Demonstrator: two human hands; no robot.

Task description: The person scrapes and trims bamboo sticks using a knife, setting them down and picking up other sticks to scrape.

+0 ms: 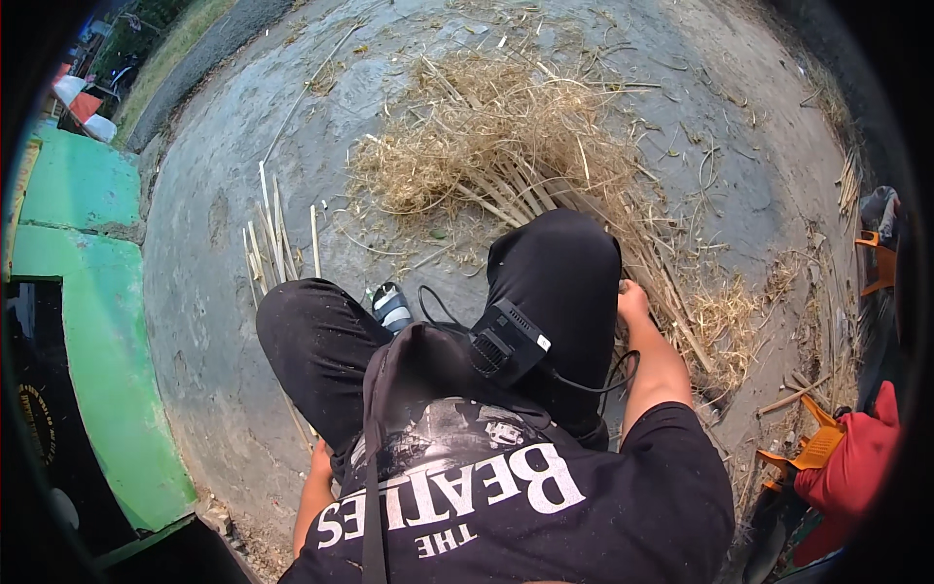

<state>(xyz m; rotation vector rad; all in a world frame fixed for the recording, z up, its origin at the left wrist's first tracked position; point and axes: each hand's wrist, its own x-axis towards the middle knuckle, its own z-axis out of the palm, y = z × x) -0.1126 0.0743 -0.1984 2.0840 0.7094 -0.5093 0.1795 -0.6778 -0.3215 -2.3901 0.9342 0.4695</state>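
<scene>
My left hand (319,465) is low beside my left thigh, partly covered by the leg. Its visible fingers are closed at the lower end of a pale bamboo strip that runs up along my knee. Several more bamboo strips (270,238) fan out on the ground beyond that knee. On the other side, my right hand (632,300) is down against the outside of my right knee, its fingers curled. Whatever it grips is hidden by the leg. Long split bamboo pieces (671,292) lie just right of that hand.
A big heap of curly bamboo shavings (506,127) covers the ground ahead. A black boxy device (506,343) with a cable rests on my lap. Green wall (97,331) borders the left. Orange chairs (817,443) and a red cloth (861,457) stand at right.
</scene>
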